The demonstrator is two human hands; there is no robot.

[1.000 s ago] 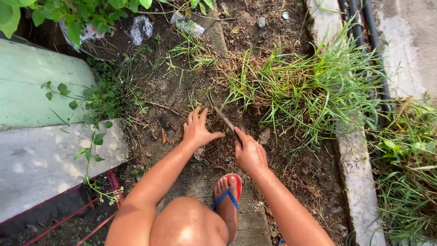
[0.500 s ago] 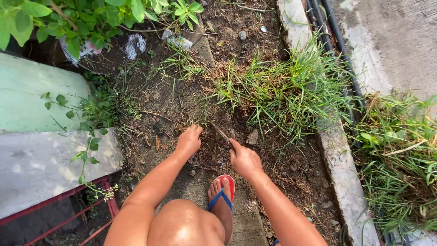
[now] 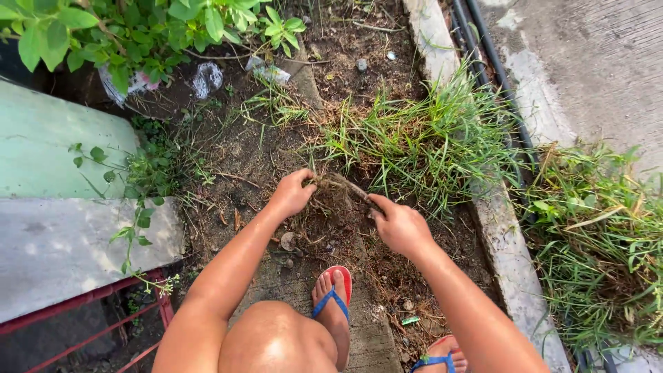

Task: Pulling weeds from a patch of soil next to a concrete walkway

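Down at ground level, the head camera shows a squatting person working a patch of bare soil [image 3: 290, 148] between a concrete slab [image 3: 62, 235] on one side and a concrete curb [image 3: 507, 231] on the other. The left hand [image 3: 291, 193] is closed in a fist around a clump of dry roots and dead grass [image 3: 330, 192], which sits on the dirt just in front of the person's foot in a red and blue flip-flop [image 3: 333, 293]. The right hand [image 3: 399, 224] is closed around the handle of a thin blade [image 3: 351, 186], whose dark, narrow end runs up and left into the same clump, touching it or buried in it; how deep it goes cannot be told. A thick tuft of green grass [image 3: 428, 141] stands just beyond the clump, against the curb, and black pipes [image 3: 494, 65] run along the curb's far edge. Leafy plants [image 3: 124, 31] and scraps of plastic litter [image 3: 207, 77] lie at the top of the soil.

The clump looks light, dry and stringy, likely to crumble and shed earth, so a hold low down near the root base should serve better than on the brittle stems. The blade looks stiff and thin, best held by its handle.
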